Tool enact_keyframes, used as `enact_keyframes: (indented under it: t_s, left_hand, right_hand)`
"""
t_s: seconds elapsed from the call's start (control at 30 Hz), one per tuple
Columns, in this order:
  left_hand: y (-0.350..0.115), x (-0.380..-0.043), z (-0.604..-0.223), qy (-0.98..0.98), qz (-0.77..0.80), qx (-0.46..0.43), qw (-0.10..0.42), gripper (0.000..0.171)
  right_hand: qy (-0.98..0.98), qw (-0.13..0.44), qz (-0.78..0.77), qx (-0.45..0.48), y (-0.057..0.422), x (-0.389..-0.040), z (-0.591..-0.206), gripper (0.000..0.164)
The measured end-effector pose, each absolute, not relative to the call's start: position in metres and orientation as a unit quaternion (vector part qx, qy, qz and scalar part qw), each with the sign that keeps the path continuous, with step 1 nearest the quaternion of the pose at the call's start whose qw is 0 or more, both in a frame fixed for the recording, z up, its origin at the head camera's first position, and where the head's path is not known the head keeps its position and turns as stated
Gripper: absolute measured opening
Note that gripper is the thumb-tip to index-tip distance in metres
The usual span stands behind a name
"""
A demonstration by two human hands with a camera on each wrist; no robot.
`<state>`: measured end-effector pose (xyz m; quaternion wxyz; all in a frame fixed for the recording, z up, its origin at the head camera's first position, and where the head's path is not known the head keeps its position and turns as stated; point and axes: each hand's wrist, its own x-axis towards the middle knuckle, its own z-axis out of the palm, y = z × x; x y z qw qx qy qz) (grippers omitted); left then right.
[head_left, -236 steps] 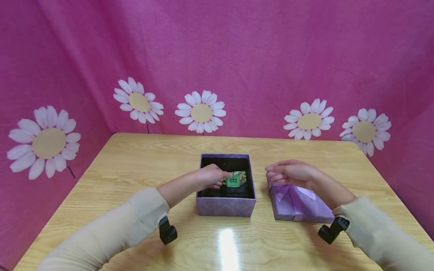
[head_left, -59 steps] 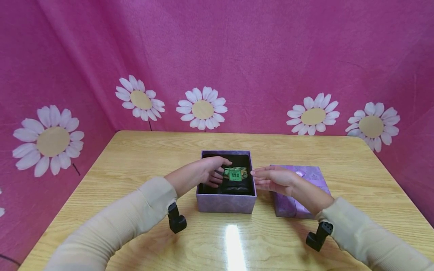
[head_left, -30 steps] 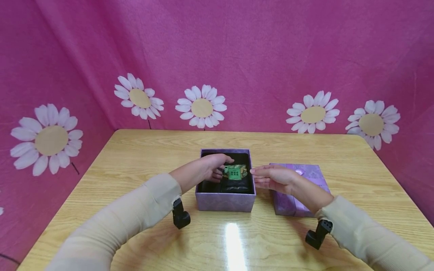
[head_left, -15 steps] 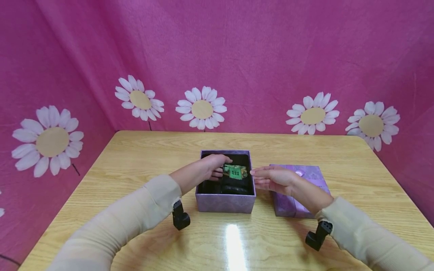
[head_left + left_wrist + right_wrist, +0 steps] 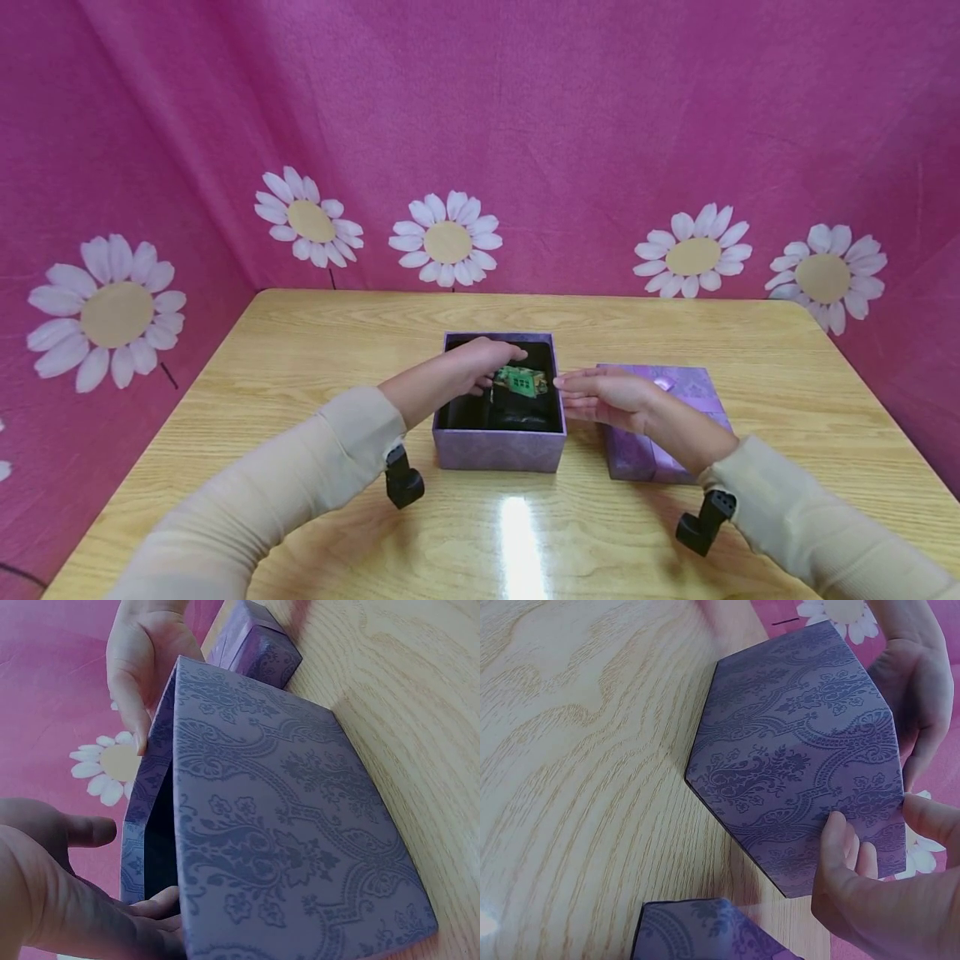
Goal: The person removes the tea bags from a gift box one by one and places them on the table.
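Note:
A purple patterned gift box (image 5: 498, 450) stands on the table without its lid. Inside its black interior is a dark packet with a green label (image 5: 521, 382). My left hand (image 5: 483, 360) reaches over the box's left side, its fingers down inside beside the packet and its thumb sticking out; the fingertips are hidden behind the wall in the left wrist view. My right hand (image 5: 611, 398) holds the box's right wall, thumb at the rim and fingers (image 5: 832, 844) against the outside. To its right lies the purple lid (image 5: 701, 392) with ribbon and bow, partly behind that hand.
The wooden table (image 5: 300, 350) reaches back to a pink cloth backdrop (image 5: 525, 125) with printed daisies. A small black camera is strapped at each wrist, over beige sleeves (image 5: 300, 467).
Since the oldest frame, my right hand has left the lid, which now sits straighter, and come to the box's right wall. Lately my left hand has shifted slightly right, and the packet's label has tilted.

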<state>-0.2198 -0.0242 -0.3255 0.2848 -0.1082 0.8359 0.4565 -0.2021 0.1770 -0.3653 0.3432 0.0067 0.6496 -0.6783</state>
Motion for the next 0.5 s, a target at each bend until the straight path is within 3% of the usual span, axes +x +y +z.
enact_keyframes:
  t_s: [0.27, 0.5]
  left_hand:
    - [-0.0269, -0.2203, -0.3245, 0.808, 0.506, -0.118, 0.277, 0.056]
    - [-0.026, -0.2263, -0.3295, 0.746, 0.585, -0.165, 0.272, 0.056]
  right_hand:
    - [0.648, 0.342, -0.68, 0.002, 0.1785, -0.2016, -0.3651, 0.031]
    - [0.645, 0.341, -0.683, 0.012, 0.1789, -0.2014, -0.3645, 0.034]
